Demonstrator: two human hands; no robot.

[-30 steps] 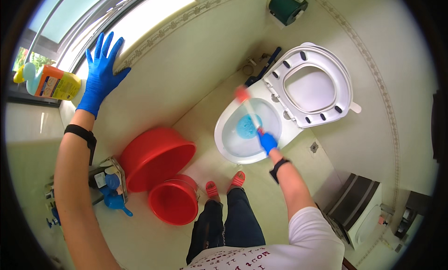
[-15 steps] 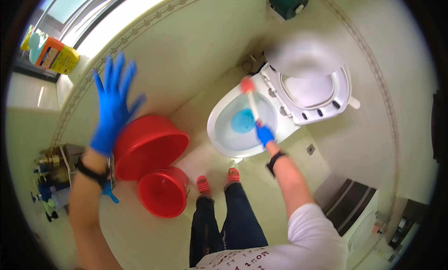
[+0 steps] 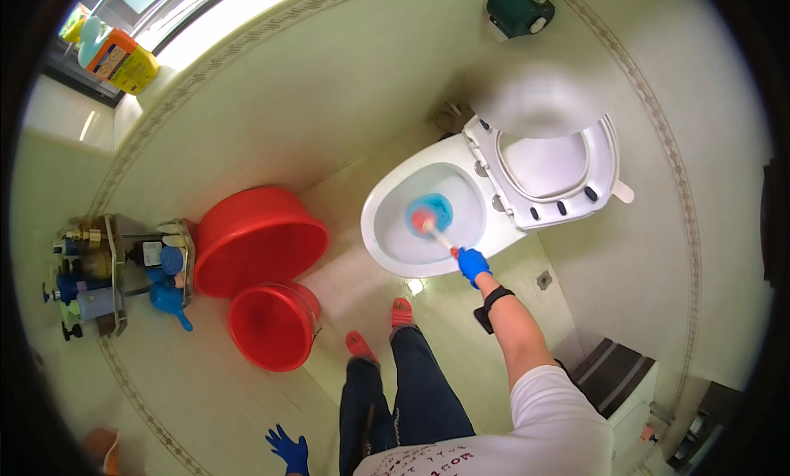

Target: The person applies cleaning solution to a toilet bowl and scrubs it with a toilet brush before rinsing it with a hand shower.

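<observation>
Pale bathroom tiles surround a white toilet bowl (image 3: pixel 395 229), its seat (image 3: pixel 551 167) raised behind it. At the bowl's near rim, the right hand (image 3: pixel 472 264), blue-gloved, is closed around a toilet brush (image 3: pixel 432 229) whose head sits in the blue water. Well left of the bowl, the left hand (image 3: pixel 288 450) hangs open-fingered, empty. Two red basins (image 3: pixel 259 237) lie left of the bowl.

bright, even daylight from the window (image 3: pixel 177 19) at upper left, glare blown out along its sill; soft, faint shadows; strong fisheye bending with black vignette at the rim; a blurred patch above the toilet seat (image 3: pixel 547 159); centre sharp
</observation>
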